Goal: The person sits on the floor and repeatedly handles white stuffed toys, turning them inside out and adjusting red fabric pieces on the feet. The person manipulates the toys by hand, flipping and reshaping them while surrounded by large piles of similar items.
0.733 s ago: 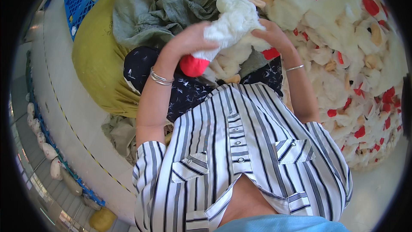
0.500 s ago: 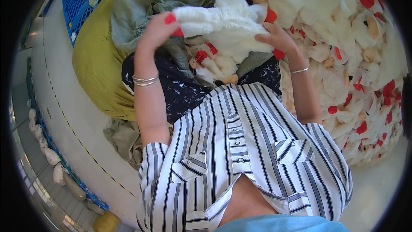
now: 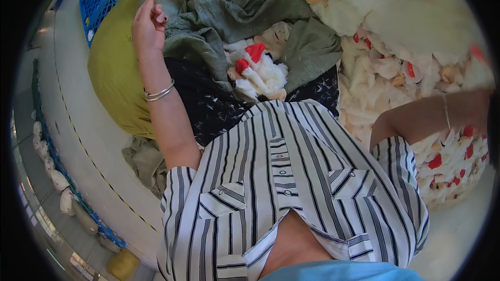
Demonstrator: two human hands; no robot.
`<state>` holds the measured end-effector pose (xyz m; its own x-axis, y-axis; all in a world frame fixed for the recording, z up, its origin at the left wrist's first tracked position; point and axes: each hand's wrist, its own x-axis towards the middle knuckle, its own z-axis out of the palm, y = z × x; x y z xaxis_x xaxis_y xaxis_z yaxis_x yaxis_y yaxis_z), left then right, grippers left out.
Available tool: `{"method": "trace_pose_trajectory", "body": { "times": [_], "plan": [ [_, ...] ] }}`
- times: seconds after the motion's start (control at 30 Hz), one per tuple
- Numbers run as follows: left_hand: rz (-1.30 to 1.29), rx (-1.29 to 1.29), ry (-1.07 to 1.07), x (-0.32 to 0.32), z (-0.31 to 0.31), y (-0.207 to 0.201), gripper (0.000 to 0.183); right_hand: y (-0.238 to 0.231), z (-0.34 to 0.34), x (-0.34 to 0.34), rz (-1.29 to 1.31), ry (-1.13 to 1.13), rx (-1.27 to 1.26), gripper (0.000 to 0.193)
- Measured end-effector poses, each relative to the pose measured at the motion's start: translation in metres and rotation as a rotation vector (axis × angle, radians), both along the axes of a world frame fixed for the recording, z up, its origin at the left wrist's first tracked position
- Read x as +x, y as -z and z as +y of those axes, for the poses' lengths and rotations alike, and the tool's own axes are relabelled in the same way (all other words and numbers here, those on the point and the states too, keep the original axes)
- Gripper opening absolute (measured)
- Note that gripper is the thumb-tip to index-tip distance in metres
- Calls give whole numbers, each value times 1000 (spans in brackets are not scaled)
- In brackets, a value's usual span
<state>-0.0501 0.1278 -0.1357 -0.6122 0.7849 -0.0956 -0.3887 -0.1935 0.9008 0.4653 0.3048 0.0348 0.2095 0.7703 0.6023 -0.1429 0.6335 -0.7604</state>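
My left hand is raised beside the green cloth, fingers loosely curled and apart, with no plush in it; a tiny dark spot shows near a fingertip. Far to the right, my right hand reaches over the heap of plush pieces, smeared and dark at the picture's rim, so its fingers cannot be made out. A red blur lies just above it. In my lap, a few white plush toy skins with red parts rest in a hollow of the grey-green cloth.
A big heap of cream plush pieces with red bits fills the right side. At left are a bulging olive-yellow sack, a blue plastic crate and a pale floor. White bundles line a blue edge further left.
The white plush skin stretched between both hands has left my lap. My left hand let go and moved left and up; my right arm swung far right over the heap.
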Motion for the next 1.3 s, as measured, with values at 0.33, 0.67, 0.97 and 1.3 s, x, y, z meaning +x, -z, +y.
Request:
{"method": "trace_pose_trajectory", "body": {
  "times": [0.33, 0.67, 0.97, 1.3],
  "plan": [
    [258, -204, 434, 5, 69, 24, 26, 288, -64, -159, -797, -869, -924, 60],
    [427, -238, 531, 23, 57, 6, 26, 321, -89, -172, -982, -972, -919, 46],
    [429, -144, 562, 62, 51, -8, 40, 152, -22, -170, -117, -736, -533, 39],
    [656, -16, 665, 89, 38, -11, 81, 158, -58, -212, 181, -885, -743, 42]
  ]
}}
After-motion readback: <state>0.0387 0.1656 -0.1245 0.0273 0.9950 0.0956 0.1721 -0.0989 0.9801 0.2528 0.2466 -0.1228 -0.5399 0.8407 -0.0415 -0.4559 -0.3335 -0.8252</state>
